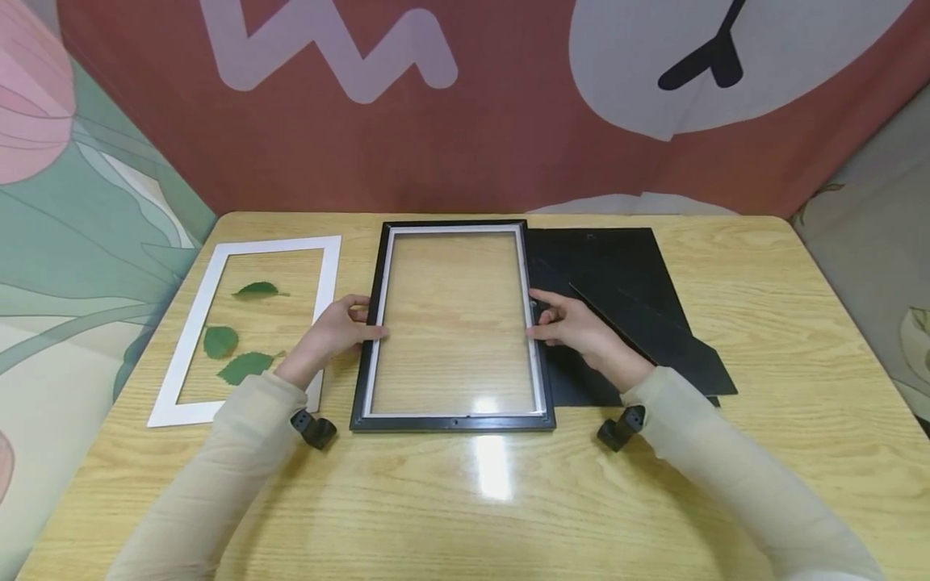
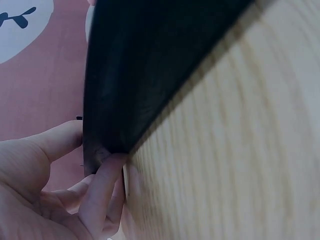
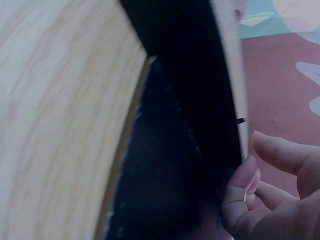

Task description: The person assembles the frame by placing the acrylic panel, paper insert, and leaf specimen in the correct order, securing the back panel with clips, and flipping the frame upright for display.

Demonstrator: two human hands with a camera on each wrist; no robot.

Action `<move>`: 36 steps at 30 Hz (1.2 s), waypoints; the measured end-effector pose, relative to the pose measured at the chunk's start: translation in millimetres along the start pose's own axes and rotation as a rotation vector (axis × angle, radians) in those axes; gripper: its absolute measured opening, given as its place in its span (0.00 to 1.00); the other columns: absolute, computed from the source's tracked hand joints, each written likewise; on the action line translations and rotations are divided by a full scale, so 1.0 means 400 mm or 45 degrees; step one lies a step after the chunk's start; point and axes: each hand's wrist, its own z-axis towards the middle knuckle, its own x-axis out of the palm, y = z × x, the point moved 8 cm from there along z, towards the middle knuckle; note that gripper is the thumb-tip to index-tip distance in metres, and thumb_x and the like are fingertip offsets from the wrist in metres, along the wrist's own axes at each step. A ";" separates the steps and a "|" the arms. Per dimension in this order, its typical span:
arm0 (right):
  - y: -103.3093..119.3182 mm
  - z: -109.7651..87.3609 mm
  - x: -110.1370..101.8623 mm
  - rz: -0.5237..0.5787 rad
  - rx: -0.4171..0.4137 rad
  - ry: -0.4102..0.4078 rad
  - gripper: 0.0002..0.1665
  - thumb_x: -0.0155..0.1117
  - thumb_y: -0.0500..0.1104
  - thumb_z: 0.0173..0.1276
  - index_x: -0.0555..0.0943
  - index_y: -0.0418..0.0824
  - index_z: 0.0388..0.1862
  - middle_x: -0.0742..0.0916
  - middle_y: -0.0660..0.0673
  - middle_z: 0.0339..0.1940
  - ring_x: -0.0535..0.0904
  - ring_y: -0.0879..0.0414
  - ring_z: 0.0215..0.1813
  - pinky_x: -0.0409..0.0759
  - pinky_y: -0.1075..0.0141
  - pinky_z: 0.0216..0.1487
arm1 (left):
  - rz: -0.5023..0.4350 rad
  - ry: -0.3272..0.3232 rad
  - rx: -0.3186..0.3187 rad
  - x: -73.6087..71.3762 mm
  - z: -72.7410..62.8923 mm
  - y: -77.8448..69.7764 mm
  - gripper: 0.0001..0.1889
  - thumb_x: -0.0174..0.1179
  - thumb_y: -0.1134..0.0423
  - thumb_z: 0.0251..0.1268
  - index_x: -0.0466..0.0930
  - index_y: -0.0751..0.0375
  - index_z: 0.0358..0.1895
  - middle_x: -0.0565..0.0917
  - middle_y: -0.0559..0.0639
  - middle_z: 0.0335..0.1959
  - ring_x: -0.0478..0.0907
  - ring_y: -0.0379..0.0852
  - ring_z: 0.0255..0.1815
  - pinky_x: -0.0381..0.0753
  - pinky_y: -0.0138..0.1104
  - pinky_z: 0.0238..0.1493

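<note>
A black picture frame with a pale inner lip and a clear pane lies in the middle of the wooden table, its hollow side up. My left hand grips the left rail, thumb over the inner edge. In the left wrist view, fingertips of that hand press the outer side of the frame. At the right rail, my right hand holds the frame with thumb on top. Its fingers bend against the outer side in the right wrist view; undersides are hidden.
A white mat lies at left, with three green leaves, one of them a round leaf, inside its opening. A black backing board with a stand leg lies at right, beside the frame. A patterned wall rises behind the table.
</note>
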 end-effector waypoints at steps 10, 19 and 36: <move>0.006 -0.010 -0.004 0.286 0.077 0.088 0.34 0.54 0.34 0.71 0.59 0.41 0.75 0.72 0.47 0.51 0.73 0.64 0.41 0.75 0.77 0.42 | -0.009 -0.002 -0.005 0.000 0.002 0.003 0.38 0.63 0.63 0.62 0.54 0.66 0.72 0.70 0.66 0.62 0.76 0.51 0.51 0.83 0.40 0.52; 0.026 -0.028 0.000 0.407 0.094 0.191 0.34 0.47 0.32 0.73 0.51 0.33 0.76 0.63 0.34 0.70 0.67 0.52 0.63 0.65 0.55 0.74 | -0.009 -0.005 -0.001 -0.001 0.003 0.003 0.38 0.63 0.62 0.62 0.54 0.66 0.72 0.70 0.66 0.62 0.76 0.51 0.52 0.82 0.40 0.54; 0.031 -0.028 -0.006 0.370 0.053 0.226 0.30 0.49 0.35 0.74 0.57 0.28 0.72 0.77 0.42 0.55 0.76 0.63 0.49 0.73 0.64 0.68 | -0.011 -0.008 -0.003 -0.001 0.001 0.002 0.38 0.63 0.62 0.63 0.54 0.66 0.72 0.70 0.66 0.62 0.75 0.51 0.51 0.82 0.39 0.52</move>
